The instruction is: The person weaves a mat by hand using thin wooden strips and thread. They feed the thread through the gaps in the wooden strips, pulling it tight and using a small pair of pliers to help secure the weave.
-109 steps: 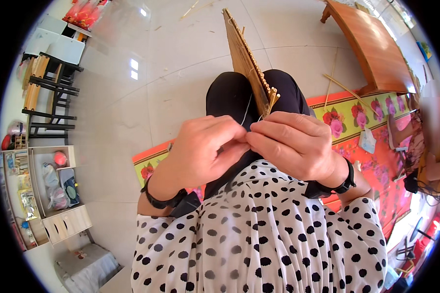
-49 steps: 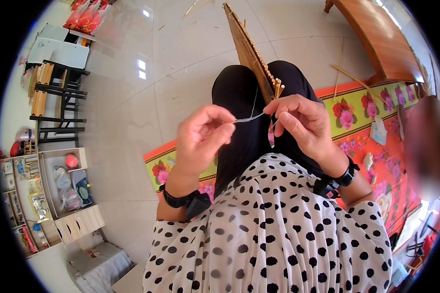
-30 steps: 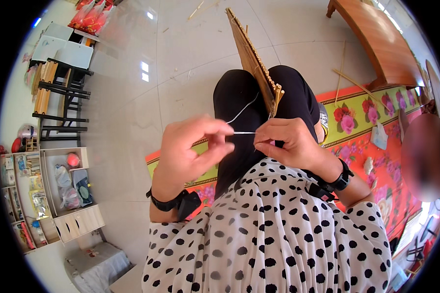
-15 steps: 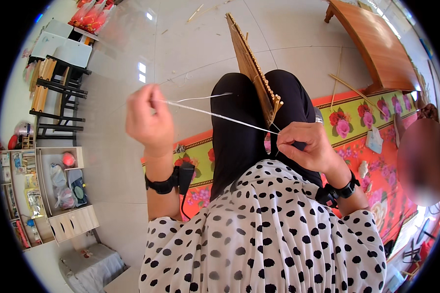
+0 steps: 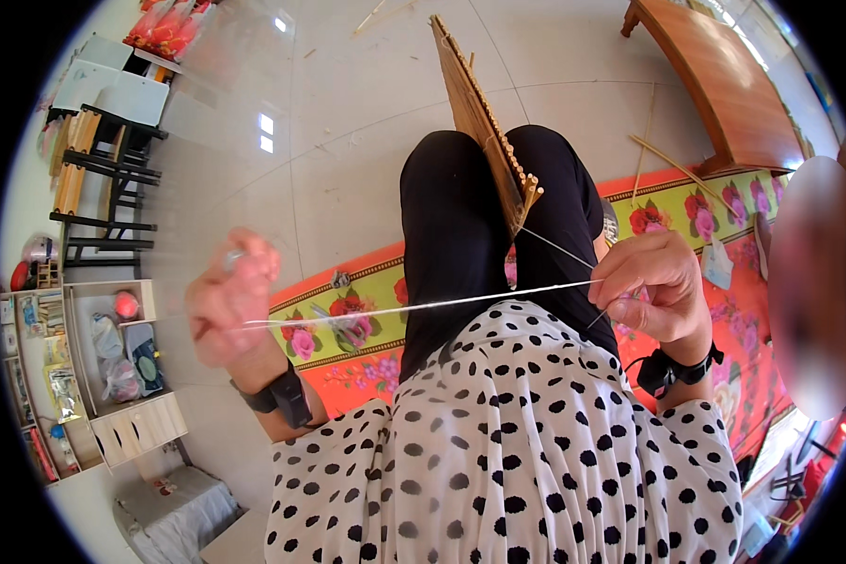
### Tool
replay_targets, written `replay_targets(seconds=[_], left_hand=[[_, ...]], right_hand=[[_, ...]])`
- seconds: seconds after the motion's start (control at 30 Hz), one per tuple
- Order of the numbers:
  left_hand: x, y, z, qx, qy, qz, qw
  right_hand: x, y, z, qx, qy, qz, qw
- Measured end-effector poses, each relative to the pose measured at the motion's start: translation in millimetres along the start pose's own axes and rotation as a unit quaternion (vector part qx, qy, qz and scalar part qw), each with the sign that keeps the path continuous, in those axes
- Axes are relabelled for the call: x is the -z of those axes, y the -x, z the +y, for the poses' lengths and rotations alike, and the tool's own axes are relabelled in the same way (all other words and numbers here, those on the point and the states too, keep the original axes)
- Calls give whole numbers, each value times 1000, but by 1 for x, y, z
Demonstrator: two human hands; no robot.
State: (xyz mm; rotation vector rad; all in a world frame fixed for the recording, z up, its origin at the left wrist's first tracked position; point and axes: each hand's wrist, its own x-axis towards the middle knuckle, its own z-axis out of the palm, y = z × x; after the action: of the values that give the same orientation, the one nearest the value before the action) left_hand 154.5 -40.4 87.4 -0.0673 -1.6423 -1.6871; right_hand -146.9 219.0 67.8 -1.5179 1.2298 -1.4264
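Note:
Between my thighs stands a narrow panel of thin tan sticks [image 5: 479, 113] on its edge, its near end bundled with stick ends poking out. A white string [image 5: 423, 305] stretches nearly level above my lap. My left hand [image 5: 235, 296], smeared by motion, is closed on the string's left end. My right hand [image 5: 653, 285] pinches the string between thumb and fingers. A thinner strand [image 5: 556, 249] runs from the panel's near end to the same right fingertips. A short tail hangs below them.
A red and green floral mat [image 5: 348, 324] lies under my legs. Loose sticks [image 5: 677, 169] rest near a wooden table [image 5: 724, 80] at the far right. Stacked black-framed stools [image 5: 113, 179] and a shelf unit [image 5: 127, 376] stand left. Another person's blurred head [image 5: 818, 282] is close at right.
My left hand has swung left and toward my body, and my right hand has shifted right. The string between them is now longer and nearly level.

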Motion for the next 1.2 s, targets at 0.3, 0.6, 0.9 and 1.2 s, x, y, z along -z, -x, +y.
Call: replay_targets(seconds=[0.3, 0.6, 0.9, 1.2], left_hand=[[20, 3, 15, -41, 391, -26, 919], [25, -4, -11, -5, 273, 64, 960], [14, -2, -15, 22, 129, 116, 985], [2, -8, -13, 68, 95, 141, 983]], right_hand=[[2, -1, 10, -81, 21, 23, 996], [11, 11, 55, -188, -99, 171, 962], [19, 10, 57, -207, -68, 195, 956], [32, 22, 58, -230, -55, 200, 951]])
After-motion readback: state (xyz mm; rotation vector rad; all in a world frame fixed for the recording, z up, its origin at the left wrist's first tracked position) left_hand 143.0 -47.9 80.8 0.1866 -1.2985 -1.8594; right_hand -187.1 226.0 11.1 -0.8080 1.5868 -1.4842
